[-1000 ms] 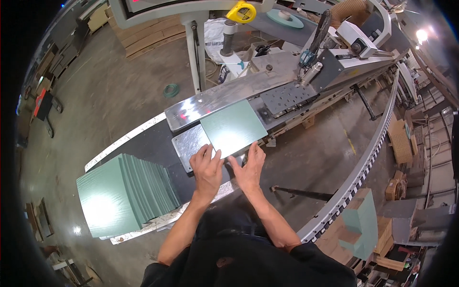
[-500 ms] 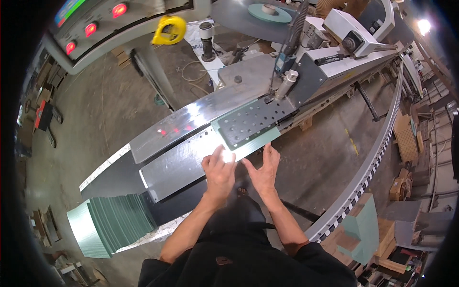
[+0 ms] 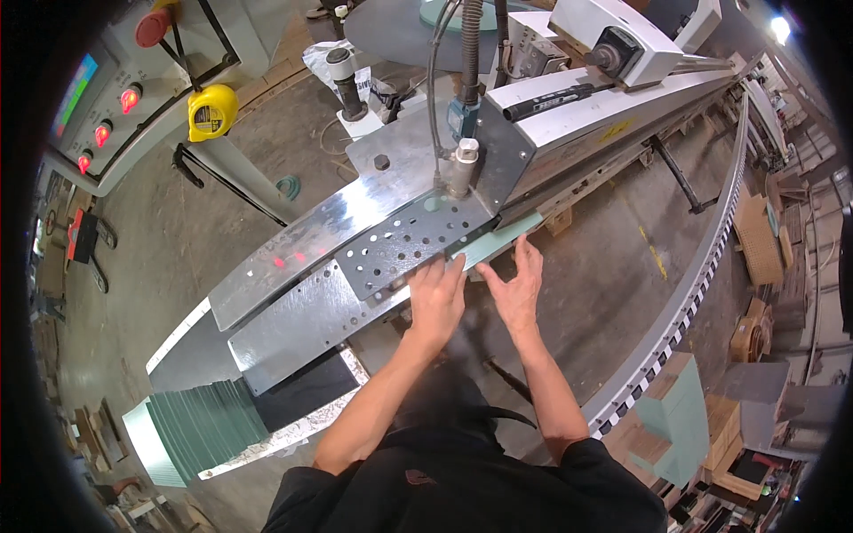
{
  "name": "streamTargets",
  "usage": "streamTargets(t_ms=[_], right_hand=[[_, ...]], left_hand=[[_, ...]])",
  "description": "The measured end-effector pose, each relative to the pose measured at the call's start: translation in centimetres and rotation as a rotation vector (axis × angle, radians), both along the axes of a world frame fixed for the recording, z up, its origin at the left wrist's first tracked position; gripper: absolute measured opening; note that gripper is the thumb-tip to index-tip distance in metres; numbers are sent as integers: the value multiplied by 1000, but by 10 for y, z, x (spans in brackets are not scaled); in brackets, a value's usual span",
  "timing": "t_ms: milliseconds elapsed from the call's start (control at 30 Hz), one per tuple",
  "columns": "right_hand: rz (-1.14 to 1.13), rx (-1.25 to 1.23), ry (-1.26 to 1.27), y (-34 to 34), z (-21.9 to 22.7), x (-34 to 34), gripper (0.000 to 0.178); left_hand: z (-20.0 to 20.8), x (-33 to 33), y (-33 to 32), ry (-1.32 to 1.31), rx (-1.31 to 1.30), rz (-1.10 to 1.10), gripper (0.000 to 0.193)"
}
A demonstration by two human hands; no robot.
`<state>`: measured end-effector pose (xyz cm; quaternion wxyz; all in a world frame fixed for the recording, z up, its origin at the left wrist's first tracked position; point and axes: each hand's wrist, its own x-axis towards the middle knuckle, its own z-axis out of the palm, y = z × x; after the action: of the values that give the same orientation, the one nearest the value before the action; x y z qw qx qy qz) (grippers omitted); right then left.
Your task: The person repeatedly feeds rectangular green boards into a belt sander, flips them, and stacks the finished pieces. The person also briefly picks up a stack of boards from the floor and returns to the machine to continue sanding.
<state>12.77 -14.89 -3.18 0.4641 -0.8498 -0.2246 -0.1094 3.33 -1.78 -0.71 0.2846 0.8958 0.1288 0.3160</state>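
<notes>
A pale green flat piece [image 3: 499,240] lies mostly under a perforated metal plate [image 3: 391,258], with its near strip showing. My left hand [image 3: 435,300] rests palm down at that plate's near edge. Its fingers stretch forward to the left end of the strip, and the fingertips are partly hidden. Beside it, my right hand [image 3: 515,289] is open, thumb and fingers spread at the strip's near edge. Whether the right thumb touches is hard to tell. The smooth metal bed [image 3: 293,329] runs left from under the perforated plate.
A leaning stack of green pieces [image 3: 200,426] stands on the machine's left end. At upper left hangs a yellow tape measure [image 3: 213,113] by a control panel [image 3: 75,115] with red lights. A metal cylinder [image 3: 462,167] rises behind the perforated plate. A curved rail [image 3: 684,311] sweeps along the right.
The green piece has slid right and farther under the perforated plate, leaving bare metal at left. Both hands have followed it to the right. The view has shifted too.
</notes>
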Motion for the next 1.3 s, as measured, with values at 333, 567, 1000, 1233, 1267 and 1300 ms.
streamTargets(t_ms=[333,567,1000,1233,1267,1300], right_hand=[[259,295,279,18,35,-70,41],[921,201,715,98,81,-235,39],[1339,327,635,220,167,-398,59],[1250,258,743,227,194,-420,45],[1222,254,693,236,189,-417,40],[1210,226,663,245,187,-416,38]], left_hand=[[90,-155,-23,-124,-337,-345,27],[204,-358,58,-366,168,722,30],[157,-555,149,-341,-9,1240,32],[155,-556,131,-586,-310,1202,24],[158,-556,132,-610,-365,1196,25],[159,-555,133,-633,-420,1187,25]])
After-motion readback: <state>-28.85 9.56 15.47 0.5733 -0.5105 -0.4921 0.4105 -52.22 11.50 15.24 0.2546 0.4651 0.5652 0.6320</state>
